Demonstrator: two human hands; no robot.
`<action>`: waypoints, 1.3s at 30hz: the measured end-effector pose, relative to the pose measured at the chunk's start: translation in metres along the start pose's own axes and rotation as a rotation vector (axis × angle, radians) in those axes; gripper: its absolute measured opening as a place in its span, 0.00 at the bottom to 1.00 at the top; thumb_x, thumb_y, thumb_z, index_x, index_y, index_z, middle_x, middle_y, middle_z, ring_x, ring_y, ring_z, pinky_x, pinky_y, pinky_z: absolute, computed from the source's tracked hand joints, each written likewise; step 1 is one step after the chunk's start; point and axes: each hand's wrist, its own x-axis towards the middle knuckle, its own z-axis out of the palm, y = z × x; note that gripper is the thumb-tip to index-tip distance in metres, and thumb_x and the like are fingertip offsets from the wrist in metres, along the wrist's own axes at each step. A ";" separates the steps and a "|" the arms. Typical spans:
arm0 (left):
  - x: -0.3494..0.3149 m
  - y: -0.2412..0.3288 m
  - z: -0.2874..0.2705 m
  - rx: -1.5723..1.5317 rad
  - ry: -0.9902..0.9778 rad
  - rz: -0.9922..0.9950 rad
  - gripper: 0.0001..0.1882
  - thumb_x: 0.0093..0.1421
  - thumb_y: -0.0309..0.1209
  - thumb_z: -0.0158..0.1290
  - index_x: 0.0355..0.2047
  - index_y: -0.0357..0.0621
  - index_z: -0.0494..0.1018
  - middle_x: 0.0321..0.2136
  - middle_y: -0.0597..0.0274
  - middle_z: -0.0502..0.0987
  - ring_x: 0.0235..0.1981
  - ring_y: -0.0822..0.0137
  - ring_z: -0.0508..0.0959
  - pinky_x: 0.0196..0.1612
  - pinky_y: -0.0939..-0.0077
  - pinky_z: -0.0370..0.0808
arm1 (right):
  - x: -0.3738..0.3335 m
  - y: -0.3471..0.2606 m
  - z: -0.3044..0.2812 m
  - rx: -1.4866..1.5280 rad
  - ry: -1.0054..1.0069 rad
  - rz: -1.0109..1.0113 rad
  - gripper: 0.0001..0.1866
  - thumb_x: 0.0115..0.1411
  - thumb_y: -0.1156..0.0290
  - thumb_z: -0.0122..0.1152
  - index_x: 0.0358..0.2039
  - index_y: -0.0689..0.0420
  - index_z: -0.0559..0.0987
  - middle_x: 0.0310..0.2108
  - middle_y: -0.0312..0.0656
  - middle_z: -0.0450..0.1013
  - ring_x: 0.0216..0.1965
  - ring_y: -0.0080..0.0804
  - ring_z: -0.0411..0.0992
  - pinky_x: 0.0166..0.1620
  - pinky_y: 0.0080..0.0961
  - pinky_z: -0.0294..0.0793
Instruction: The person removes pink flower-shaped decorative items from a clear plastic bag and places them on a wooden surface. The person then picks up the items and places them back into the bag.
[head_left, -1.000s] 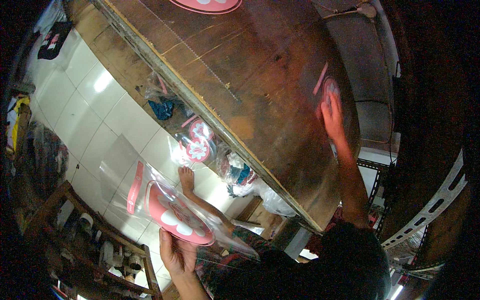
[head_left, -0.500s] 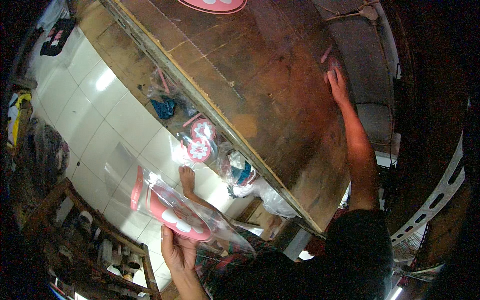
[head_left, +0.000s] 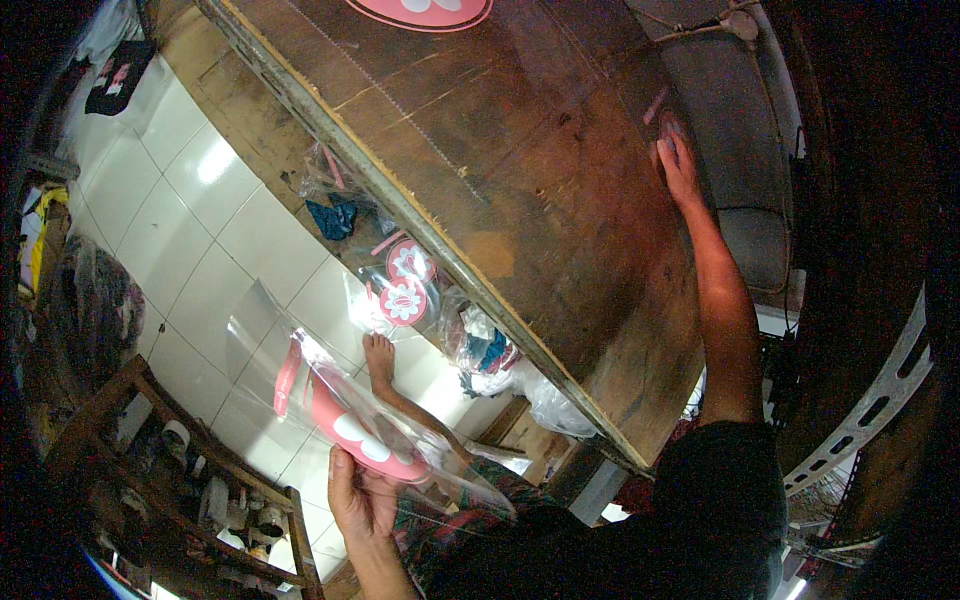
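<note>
Left hand grips a clear bag, its pink sandal angled up-left; right hand lies flat on the wooden table.

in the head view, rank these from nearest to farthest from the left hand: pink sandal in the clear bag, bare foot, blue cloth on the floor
1. Pink sandal in the clear bag: held in the left hand.
2. Bare foot: on the white tiles just above the bag.
3. Blue cloth: farther up, by the table edge.

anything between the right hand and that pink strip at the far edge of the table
Nothing visible. The right hand lies flat on the wooden table, fingertips right beside the pink strip; only bare wood lies around them.
</note>
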 end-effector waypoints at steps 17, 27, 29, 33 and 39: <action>0.001 -0.006 0.014 -0.007 0.141 0.021 0.18 0.63 0.36 0.47 0.49 0.39 0.64 0.47 0.51 0.72 0.46 0.55 0.75 0.47 0.48 0.74 | 0.002 -0.017 0.003 -0.034 0.030 -0.082 0.27 0.61 0.59 0.52 0.57 0.59 0.65 0.61 0.50 0.56 0.63 0.47 0.52 0.63 0.38 0.49; -0.002 -0.005 0.019 0.010 0.142 0.033 0.17 0.63 0.36 0.46 0.48 0.39 0.65 0.45 0.52 0.72 0.44 0.55 0.76 0.45 0.47 0.75 | 0.006 -0.019 0.003 -0.041 -0.011 -0.013 0.29 0.60 0.56 0.52 0.57 0.60 0.64 0.61 0.52 0.55 0.63 0.47 0.51 0.64 0.39 0.48; -0.002 -0.003 0.019 0.010 0.128 0.022 0.17 0.63 0.36 0.46 0.48 0.40 0.64 0.46 0.52 0.72 0.44 0.55 0.76 0.45 0.47 0.75 | 0.004 -0.013 -0.001 -0.029 0.015 -0.011 0.28 0.61 0.57 0.52 0.56 0.60 0.64 0.60 0.52 0.56 0.62 0.46 0.53 0.63 0.38 0.50; -0.006 0.000 0.022 0.022 0.116 0.042 0.18 0.63 0.36 0.46 0.50 0.40 0.64 0.47 0.52 0.71 0.46 0.56 0.74 0.47 0.48 0.74 | -0.007 -0.067 0.003 0.229 0.188 0.077 0.23 0.63 0.61 0.49 0.54 0.62 0.66 0.55 0.49 0.63 0.58 0.40 0.59 0.60 0.33 0.56; -0.025 -0.001 0.043 -0.034 0.035 0.045 0.20 0.63 0.34 0.45 0.53 0.38 0.62 0.49 0.52 0.70 0.47 0.57 0.74 0.52 0.54 0.70 | -0.092 -0.283 -0.026 0.489 -0.077 0.001 0.13 0.61 0.69 0.51 0.45 0.61 0.71 0.40 0.38 0.71 0.41 0.26 0.68 0.48 0.25 0.66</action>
